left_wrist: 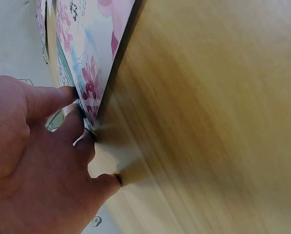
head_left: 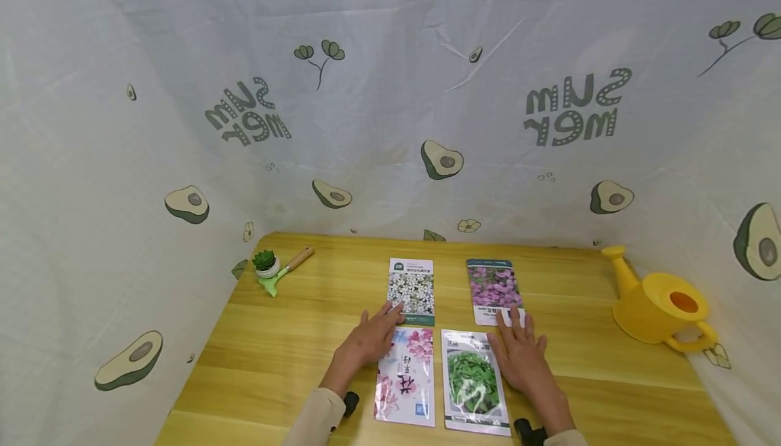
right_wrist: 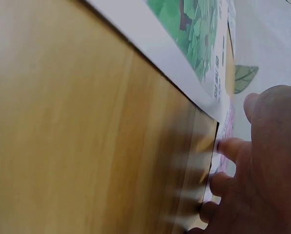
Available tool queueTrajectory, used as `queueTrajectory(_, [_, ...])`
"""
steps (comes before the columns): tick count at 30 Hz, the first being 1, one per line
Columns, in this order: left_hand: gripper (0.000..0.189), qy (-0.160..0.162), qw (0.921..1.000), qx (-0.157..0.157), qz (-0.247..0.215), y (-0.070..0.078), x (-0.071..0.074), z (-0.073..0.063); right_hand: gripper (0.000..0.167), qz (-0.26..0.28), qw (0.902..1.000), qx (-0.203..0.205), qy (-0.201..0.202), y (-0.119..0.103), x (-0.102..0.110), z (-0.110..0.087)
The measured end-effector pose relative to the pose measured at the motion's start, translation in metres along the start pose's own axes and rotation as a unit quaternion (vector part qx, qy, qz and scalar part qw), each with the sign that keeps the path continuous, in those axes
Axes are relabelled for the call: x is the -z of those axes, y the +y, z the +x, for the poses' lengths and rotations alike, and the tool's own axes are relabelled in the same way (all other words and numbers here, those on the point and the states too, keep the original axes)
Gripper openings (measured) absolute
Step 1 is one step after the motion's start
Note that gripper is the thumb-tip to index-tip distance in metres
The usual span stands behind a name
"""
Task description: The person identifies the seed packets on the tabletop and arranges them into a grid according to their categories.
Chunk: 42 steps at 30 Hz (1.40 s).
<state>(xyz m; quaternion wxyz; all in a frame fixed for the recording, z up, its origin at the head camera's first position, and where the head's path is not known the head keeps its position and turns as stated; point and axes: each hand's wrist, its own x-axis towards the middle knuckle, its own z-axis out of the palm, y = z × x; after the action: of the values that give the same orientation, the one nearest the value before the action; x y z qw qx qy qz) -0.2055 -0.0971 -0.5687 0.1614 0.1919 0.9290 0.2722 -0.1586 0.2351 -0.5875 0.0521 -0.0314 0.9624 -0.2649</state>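
Four flat seed packets lie on the wooden table in two rows. My left hand rests its fingertips at the lower left corner of the white-flower packet, beside the top of the pink-blossom packet. With fingers spread, my right hand touches the lower edge of the purple-flower packet. Its thumb lies by the upper right corner of the green-leaf packet. In the left wrist view the fingers reach down to the tabletop by the pink-blossom packet.
A yellow watering can stands at the right of the table. At the back left are a small potted succulent and a green hand rake with a wooden handle. A printed white curtain hangs around the table.
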Motion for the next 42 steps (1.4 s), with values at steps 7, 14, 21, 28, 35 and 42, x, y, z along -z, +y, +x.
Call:
queueTrajectory(7, [0.044,0.003,1.0000,-0.004,-0.008,-0.005,-0.003,0.001,0.069,-0.011,0.9999,-0.001,-0.012,-0.008,0.000,0.002])
queueTrajectory(14, [0.044,0.014,0.9999,-0.006,-0.007,-0.010,-0.009,0.004,0.074,0.013,0.9998,0.013,0.005,-0.006,-0.007,0.005])
queueTrajectory(21, [0.044,-0.001,1.0000,0.004,0.000,-0.003,-0.001,0.000,0.073,-0.004,0.9999,0.008,-0.014,-0.013,-0.008,0.007])
queueTrajectory(28, [0.045,-0.003,0.9997,0.004,0.023,0.001,0.001,-0.001,0.069,-0.013,0.9999,0.009,-0.002,-0.019,-0.012,0.008])
queueTrajectory(35, [0.045,-0.006,0.9997,0.006,0.022,-0.001,0.001,-0.001,0.068,-0.030,0.9995,0.005,0.003,-0.026,-0.014,0.006])
queueTrajectory(42, [0.044,-0.008,0.9999,0.001,0.015,0.000,0.002,-0.001,0.066,-0.047,0.9989,-0.003,0.007,-0.032,-0.014,0.005])
